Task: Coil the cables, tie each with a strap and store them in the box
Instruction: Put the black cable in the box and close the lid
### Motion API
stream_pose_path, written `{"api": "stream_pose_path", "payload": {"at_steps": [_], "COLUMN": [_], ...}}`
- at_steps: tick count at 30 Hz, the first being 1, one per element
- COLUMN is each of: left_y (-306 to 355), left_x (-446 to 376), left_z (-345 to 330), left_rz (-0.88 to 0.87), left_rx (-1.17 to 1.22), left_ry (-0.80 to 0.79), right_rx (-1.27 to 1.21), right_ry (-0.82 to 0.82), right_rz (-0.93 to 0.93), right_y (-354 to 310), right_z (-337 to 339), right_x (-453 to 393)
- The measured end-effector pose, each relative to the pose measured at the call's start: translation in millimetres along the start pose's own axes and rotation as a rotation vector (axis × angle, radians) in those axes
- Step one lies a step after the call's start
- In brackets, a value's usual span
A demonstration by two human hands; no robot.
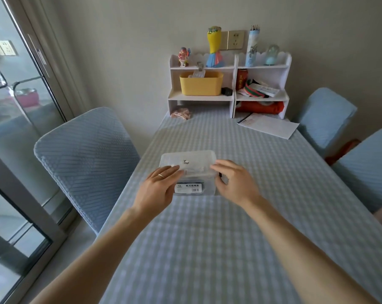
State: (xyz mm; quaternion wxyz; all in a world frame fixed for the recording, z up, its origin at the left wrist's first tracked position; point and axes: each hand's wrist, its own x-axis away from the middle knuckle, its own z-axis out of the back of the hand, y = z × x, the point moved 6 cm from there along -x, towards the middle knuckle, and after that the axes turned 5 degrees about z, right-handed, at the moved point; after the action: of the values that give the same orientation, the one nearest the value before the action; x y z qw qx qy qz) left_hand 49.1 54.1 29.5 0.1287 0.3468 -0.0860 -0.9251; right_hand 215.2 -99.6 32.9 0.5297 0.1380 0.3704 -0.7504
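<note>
A clear plastic box with a lid on top stands on the checked tablecloth in the middle of the table. A white label is stuck on its near wall. Dark and pale shapes show faintly through the wall; I cannot tell them as cables. My left hand lies on the box's left front corner, fingers stretched over the lid, a ring on one finger. My right hand holds the right front corner, fingers on the lid and thumb bent against the side wall.
A white shelf unit with a yellow bin and ornaments stands at the table's far end. White papers lie at the far right. Padded chairs stand on both sides. A glass sliding door is at the left.
</note>
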Motion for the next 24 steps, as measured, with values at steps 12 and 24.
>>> {"api": "stream_pose_path", "payload": {"at_steps": [12,24], "left_y": [-12,15], "left_x": [-4,-45], "left_z": [-15,-42], "left_rz": [0.287,0.375], "left_rx": [0.212,-0.15], "left_ry": [-0.216,-0.623], "right_rx": [0.005,-0.253], "right_ry": [-0.233,-0.005], "right_rz": [-0.171,-0.543], "right_y": [3,14], "right_z": [-7,-8], "right_x": [14,5]}}
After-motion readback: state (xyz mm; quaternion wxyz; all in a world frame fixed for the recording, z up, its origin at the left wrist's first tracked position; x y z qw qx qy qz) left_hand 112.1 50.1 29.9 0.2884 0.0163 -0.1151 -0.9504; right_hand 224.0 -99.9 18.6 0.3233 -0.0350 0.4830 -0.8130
